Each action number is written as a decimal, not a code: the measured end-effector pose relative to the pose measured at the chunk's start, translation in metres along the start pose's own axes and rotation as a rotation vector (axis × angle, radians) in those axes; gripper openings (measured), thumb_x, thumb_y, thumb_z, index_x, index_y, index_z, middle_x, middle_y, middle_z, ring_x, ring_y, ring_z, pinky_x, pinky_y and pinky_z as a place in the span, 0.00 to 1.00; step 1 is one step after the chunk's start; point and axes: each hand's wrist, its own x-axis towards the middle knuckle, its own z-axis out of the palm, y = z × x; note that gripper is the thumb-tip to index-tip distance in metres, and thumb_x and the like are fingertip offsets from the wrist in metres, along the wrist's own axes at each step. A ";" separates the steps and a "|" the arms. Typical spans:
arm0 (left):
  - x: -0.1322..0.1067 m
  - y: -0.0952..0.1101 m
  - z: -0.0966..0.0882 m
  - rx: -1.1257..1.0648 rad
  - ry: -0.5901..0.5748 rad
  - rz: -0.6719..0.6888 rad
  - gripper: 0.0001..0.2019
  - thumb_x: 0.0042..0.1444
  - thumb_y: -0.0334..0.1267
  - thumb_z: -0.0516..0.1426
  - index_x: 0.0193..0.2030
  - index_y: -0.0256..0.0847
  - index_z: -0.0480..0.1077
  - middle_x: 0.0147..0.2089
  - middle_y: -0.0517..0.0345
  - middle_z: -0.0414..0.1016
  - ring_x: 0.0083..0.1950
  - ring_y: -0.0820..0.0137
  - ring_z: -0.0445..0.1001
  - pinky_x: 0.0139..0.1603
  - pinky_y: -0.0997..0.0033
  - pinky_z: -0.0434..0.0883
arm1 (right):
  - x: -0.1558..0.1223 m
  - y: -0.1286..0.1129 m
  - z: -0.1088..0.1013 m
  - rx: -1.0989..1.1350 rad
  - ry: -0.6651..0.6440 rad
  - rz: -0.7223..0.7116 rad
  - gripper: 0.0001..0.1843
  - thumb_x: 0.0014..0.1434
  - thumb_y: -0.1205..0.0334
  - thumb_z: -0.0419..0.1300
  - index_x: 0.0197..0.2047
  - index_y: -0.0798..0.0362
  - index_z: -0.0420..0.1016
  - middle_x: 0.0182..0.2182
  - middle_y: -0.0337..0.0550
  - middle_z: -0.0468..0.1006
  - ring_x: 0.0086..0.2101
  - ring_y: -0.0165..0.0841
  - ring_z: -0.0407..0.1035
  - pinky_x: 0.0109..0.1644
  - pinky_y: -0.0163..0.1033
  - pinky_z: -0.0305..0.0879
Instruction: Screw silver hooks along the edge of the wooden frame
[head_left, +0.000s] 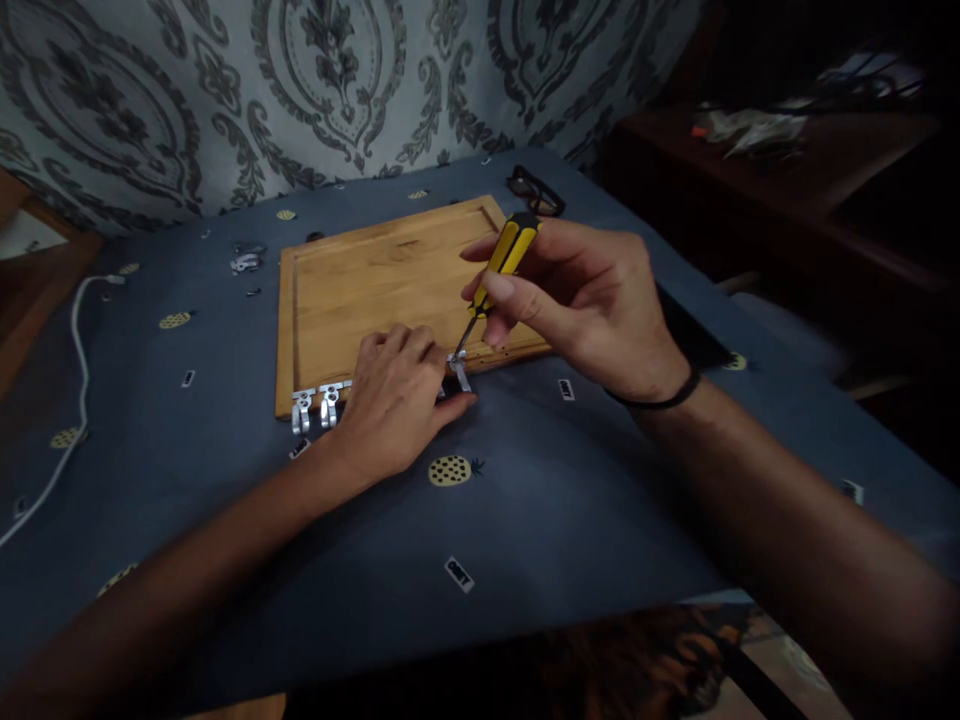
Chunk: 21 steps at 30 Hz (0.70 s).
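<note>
A rectangular wooden board (382, 270) with a raised frame lies on the table, and metal hooks (330, 400) line its near edge. My left hand (394, 395) rests over that edge, fingers bent on the wood and thumb in front. It partly hides the row. Just right of its fingertips is another metal hook (461, 372). My right hand (592, 295) grips a yellow and black screwdriver (510, 255) by the handle, tilted, with its tip down at this hook. Any screw under the tip is too small to make out.
Loose metal hooks (246, 262) and a small screw-like piece (253, 292) lie left of the board. Black-framed glasses (536, 192) sit behind it. A white cable (79, 340) runs along the left side of the blue cloth (360, 590). Dark furniture (795, 190) stands at right.
</note>
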 end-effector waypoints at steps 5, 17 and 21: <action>0.000 0.001 -0.001 -0.008 -0.009 0.000 0.18 0.64 0.48 0.64 0.50 0.34 0.78 0.50 0.46 0.77 0.55 0.50 0.73 0.54 0.48 0.69 | 0.001 0.007 0.002 -0.007 0.030 -0.040 0.19 0.52 0.49 0.77 0.29 0.49 0.74 0.26 0.33 0.75 0.20 0.23 0.69 0.22 0.32 0.69; 0.001 0.002 -0.004 -0.023 -0.041 -0.020 0.18 0.64 0.48 0.64 0.50 0.35 0.78 0.51 0.46 0.77 0.56 0.50 0.74 0.56 0.48 0.69 | 0.000 -0.002 0.011 0.003 0.273 -0.110 0.22 0.56 0.43 0.73 0.29 0.47 0.69 0.27 0.33 0.76 0.19 0.25 0.67 0.19 0.35 0.66; 0.001 0.002 -0.003 -0.009 -0.037 -0.016 0.17 0.64 0.48 0.64 0.48 0.35 0.78 0.50 0.46 0.77 0.56 0.50 0.74 0.56 0.48 0.69 | -0.001 0.004 0.010 0.010 0.207 -0.082 0.21 0.57 0.43 0.73 0.31 0.47 0.70 0.27 0.32 0.76 0.19 0.24 0.68 0.19 0.34 0.66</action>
